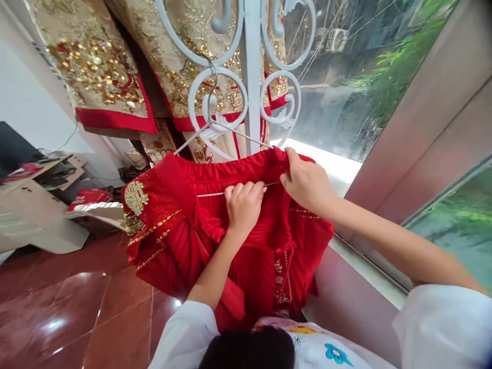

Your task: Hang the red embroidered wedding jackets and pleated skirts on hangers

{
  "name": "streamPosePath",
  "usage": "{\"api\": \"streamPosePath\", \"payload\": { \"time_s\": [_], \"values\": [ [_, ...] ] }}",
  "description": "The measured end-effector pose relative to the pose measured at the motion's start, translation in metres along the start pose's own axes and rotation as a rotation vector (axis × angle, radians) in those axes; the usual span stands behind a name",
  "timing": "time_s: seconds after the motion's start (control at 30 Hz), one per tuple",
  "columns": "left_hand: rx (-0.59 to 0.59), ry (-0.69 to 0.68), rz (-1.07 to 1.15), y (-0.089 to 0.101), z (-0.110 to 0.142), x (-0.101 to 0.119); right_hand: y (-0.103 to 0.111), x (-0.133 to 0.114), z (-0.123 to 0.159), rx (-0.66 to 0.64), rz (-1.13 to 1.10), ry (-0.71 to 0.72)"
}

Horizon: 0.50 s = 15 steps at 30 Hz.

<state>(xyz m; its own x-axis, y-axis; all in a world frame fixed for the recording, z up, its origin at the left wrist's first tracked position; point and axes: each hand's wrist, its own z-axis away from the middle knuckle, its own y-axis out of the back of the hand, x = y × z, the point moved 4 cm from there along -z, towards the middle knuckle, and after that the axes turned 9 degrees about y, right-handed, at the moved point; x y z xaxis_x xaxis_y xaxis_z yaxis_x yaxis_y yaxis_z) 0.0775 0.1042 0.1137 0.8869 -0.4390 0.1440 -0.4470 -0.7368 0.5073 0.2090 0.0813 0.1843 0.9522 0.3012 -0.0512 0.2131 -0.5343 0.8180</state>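
A red pleated garment (265, 261) with a gathered waistband, gold beading and an embroidered strip hangs on a thin wire hanger (192, 139). The hanger's hook rises in front of white scrollwork; whether it rests on anything is unclear. My left hand (244, 205) is closed with its fingers curled over the hanger's lower bar, inside the waist opening. At the right shoulder of the hanger, my right hand (307, 182) pinches the garment's waistband, thumb and fingers closed on the red cloth. The garment's lower part is partly hidden by my left forearm and my head.
Beige garments (100, 66) with gold sequins and red hems hang behind the white scrolled metal rack (252, 77). To the right are a window (330, 92) and its frame (415, 97). A pale desk (54, 220) with clutter stands left, above a red tiled floor (119, 307).
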Motion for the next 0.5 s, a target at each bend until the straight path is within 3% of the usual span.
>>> {"api": "streamPosePath", "payload": {
  "time_s": [0.1, 0.2, 0.27, 0.33, 0.43, 0.5],
  "values": [
    [0.004, 0.032, 0.013, -0.002, 0.005, -0.003, 0.021, 0.024, -0.022, 0.003, -0.307, -0.01],
    [-0.015, 0.046, 0.008, -0.004, 0.007, 0.001, 0.05, 0.042, -0.048, 0.034, -0.503, -0.166],
    [-0.041, 0.055, 0.006, -0.006, 0.006, 0.005, 0.068, 0.037, -0.06, 0.106, -0.527, -0.201],
    [-0.074, 0.079, 0.011, -0.008, 0.003, 0.006, 0.079, 0.018, -0.06, 0.217, -0.444, -0.115],
    [-0.097, 0.118, 0.002, -0.008, -0.001, 0.005, 0.06, -0.022, -0.032, 0.235, -0.174, 0.051],
    [-0.096, 0.113, -0.017, -0.004, -0.002, 0.003, 0.022, -0.039, 0.0, 0.031, -0.074, 0.085]
  ]
}}
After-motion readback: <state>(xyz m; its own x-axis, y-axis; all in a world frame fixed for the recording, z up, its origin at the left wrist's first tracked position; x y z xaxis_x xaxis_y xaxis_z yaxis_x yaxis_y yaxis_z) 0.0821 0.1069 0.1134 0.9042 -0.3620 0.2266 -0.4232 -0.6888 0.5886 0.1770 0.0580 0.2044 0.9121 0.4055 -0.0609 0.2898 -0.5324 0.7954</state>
